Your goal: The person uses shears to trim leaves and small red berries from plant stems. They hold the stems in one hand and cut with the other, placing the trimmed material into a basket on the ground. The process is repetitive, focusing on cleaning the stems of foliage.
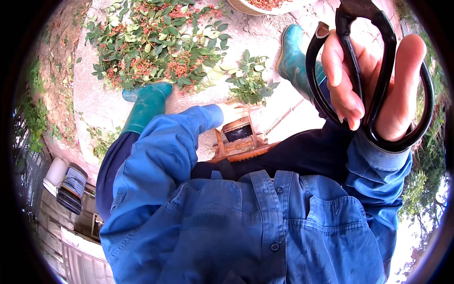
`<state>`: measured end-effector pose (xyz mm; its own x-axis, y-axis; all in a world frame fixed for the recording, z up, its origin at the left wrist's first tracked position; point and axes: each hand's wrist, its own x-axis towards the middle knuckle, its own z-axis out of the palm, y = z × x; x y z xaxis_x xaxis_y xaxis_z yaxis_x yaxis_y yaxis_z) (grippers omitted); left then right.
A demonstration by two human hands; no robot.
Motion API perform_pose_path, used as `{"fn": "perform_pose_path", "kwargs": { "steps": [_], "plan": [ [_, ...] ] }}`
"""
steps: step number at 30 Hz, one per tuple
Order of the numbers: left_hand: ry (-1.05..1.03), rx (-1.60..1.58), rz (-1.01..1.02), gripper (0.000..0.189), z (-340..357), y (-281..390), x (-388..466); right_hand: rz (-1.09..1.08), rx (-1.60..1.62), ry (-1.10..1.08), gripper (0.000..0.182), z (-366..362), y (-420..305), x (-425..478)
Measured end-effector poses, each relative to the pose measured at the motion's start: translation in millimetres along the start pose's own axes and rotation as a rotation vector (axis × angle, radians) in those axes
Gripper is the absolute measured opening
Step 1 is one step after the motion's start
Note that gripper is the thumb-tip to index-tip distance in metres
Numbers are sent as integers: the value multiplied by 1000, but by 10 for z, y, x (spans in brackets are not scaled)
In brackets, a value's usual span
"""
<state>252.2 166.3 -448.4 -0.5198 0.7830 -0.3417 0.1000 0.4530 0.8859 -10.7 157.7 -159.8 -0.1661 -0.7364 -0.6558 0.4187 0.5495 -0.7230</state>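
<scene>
Raised at the upper right, my right hand (385, 106) holds a large pair of scissors (386, 46) with black looped handles. My fingers and thumb pass through the loops, and the blades run out of the picture at the top. One handle end looks broken or cracked. Low in front of me is my left hand (232, 112), washed out by bright light, beside a small wooden stool or chair (241, 145). Its fingers are hard to make out. Just beyond it lies a small leafy sprig (251, 78). A dark rectangular object (238, 133) shows within the wooden frame.
A big heap of leafy branches with red berry clusters (159, 46) covers the ground ahead. Beyond it stands a round container (248, 7) of red berries. My green rubber boots (147, 106) are planted apart on pale concrete. A striped object (72, 188) sits at the left.
</scene>
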Motion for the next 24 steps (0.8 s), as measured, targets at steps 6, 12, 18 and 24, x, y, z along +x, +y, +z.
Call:
{"fn": "perform_pose_path", "kwargs": {
  "steps": [6, 12, 18, 24],
  "plan": [
    [56, -156, 114, 93, 540, 144, 48, -59, 143, 41, 89, 74, 20, 14],
    [-83, -73, 134, 104, 884, 19, 253, -12, 121, 59, 91, 100, 53, 38],
    [2, 162, 126, 71, 1037, -77, 442, -120, 188, 85, 90, 158, 208, -8],
    [205, 300, -12, 52, 1277, -244, 480, 79, 107, -10, 94, 99, 43, 74]
  ]
}}
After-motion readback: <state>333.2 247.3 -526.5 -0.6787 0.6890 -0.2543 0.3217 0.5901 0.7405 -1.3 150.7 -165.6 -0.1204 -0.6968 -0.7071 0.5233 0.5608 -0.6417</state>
